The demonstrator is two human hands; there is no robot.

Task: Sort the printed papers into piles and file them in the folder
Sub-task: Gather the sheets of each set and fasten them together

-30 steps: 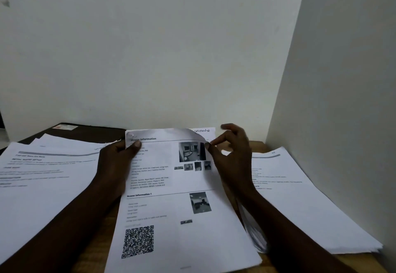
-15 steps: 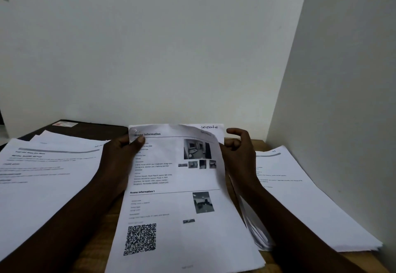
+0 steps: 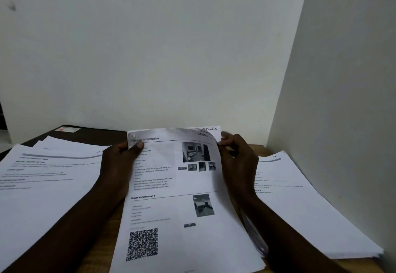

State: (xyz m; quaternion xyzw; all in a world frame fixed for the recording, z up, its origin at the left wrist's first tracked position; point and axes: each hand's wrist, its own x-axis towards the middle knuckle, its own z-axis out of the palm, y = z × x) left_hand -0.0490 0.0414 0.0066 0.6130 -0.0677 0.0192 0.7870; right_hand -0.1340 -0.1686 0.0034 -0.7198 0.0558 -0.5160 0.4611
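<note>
A stapled set of printed papers [image 3: 171,208] headed "Scene Information", with small photos and a QR code, lies in front of me on the wooden table. My left hand [image 3: 121,161] holds its top left corner, thumb on the page. My right hand [image 3: 237,161] pinches the top right edge, where the top sheet curls up and shows handwritten labels on the sheets beneath. A pile of printed sheets [image 3: 42,178] lies to the left and another pile [image 3: 300,197] to the right. A dark folder [image 3: 90,134] lies at the back left, partly under the left pile.
A white wall [image 3: 150,47] rises straight behind the table and a white partition [image 3: 342,80] closes the right side. The right pile reaches the table's right edge. A small label [image 3: 67,129] sits on the folder's far corner.
The top right corner, curled over a second ago, has flattened as my right hand slid to the sheet's right edge and pinched it. The left hand has kept its hold.
</note>
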